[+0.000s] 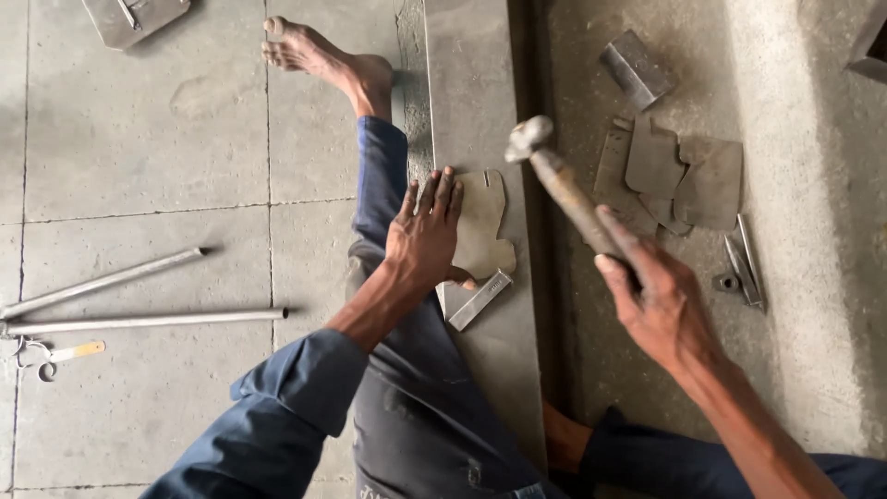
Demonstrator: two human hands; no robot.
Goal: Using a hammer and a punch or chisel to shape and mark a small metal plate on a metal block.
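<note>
Two bare hands work over a long grey metal beam (476,111) that runs from near to far across the tiled floor (139,166). The left hand (427,236) lies flat, fingers (442,196) spread and pressed down on a cut sheet-metal piece (485,226) that rests on the beam; the thumb curls toward a small flat metal bar (479,299) lying just near of the piece. The right hand (658,300) is closed around the handle of a hammer (559,180), whose rounded steel head is raised over the right edge of the beam, just right of the sheet piece and apart from it. To the far right, on the rough concrete, lies a loose pile of similar cut metal pieces (679,171), with a small metal block (636,69) beyond it and a dark metal tool (744,268) beside it. On the left of the floor lie two long metal rods (139,296), and a bare foot (323,57) stretches out far along the beam's left side.
</note>
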